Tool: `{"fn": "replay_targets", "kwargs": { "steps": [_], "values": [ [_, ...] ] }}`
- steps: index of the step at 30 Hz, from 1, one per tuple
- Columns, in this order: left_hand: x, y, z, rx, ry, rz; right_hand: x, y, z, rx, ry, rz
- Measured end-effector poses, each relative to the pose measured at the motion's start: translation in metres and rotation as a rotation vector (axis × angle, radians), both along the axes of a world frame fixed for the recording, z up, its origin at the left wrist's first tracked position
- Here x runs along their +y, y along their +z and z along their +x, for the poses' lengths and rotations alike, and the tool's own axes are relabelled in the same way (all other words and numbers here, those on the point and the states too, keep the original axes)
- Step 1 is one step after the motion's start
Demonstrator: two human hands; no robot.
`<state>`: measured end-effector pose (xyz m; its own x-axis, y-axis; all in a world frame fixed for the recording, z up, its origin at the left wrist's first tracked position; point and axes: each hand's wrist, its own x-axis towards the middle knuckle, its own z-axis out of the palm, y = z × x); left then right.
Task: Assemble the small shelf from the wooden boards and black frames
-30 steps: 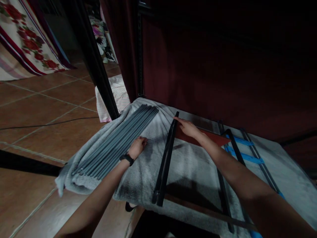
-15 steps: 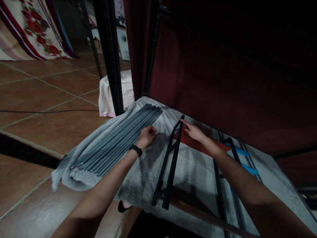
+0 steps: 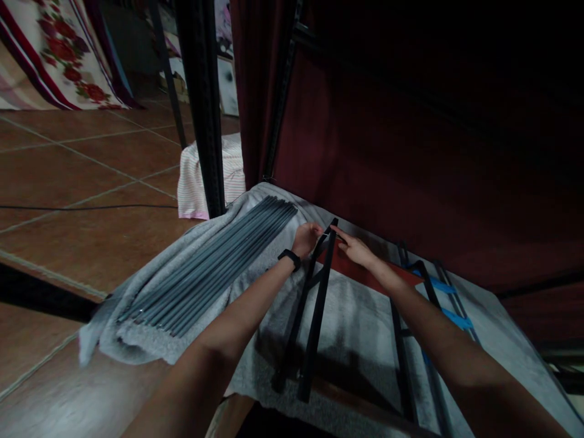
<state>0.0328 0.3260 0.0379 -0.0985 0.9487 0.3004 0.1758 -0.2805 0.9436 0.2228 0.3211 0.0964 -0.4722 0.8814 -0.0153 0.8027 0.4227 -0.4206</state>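
A black metal frame (image 3: 316, 325) of two long bars joined by short crosspieces rests on the grey blanket (image 3: 356, 304), with its narrow end away from me. My left hand (image 3: 307, 239), wearing a black wristband, pinches a small thin bright piece (image 3: 325, 233) against that far end; its exact kind is too small to tell. From the other side my right hand (image 3: 358, 250) steadies the same end, its index fingertip pressed on the bar and the other fingers curled.
Several grey tubes (image 3: 214, 267) lie side by side on the left of the blanket. Further black frames (image 3: 404, 359) with blue tape (image 3: 457, 319) are on the right, near a red-brown flat piece (image 3: 360, 272). A black upright post (image 3: 201, 109) rises beyond, beside a dark red curtain (image 3: 387, 164).
My left hand has moved right, from beside the tubes to the far end of the black frame. My right hand has stayed at that end.
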Motion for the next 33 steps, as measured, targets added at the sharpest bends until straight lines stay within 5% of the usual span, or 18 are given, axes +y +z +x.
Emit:
{"fn": "replay_targets", "kwargs": {
  "steps": [14,26,33],
  "values": [
    [0.002,0.015,0.004,0.129,-0.057,0.021,0.001,-0.004,-0.002,0.013,-0.137,0.046],
    [0.026,0.009,0.001,-0.052,-0.238,-0.104,0.016,-0.01,0.005,0.149,-0.029,-0.009],
    [0.024,0.02,0.009,-0.25,-0.245,-0.232,0.019,-0.008,0.002,0.159,-0.054,-0.051]
  ]
}}
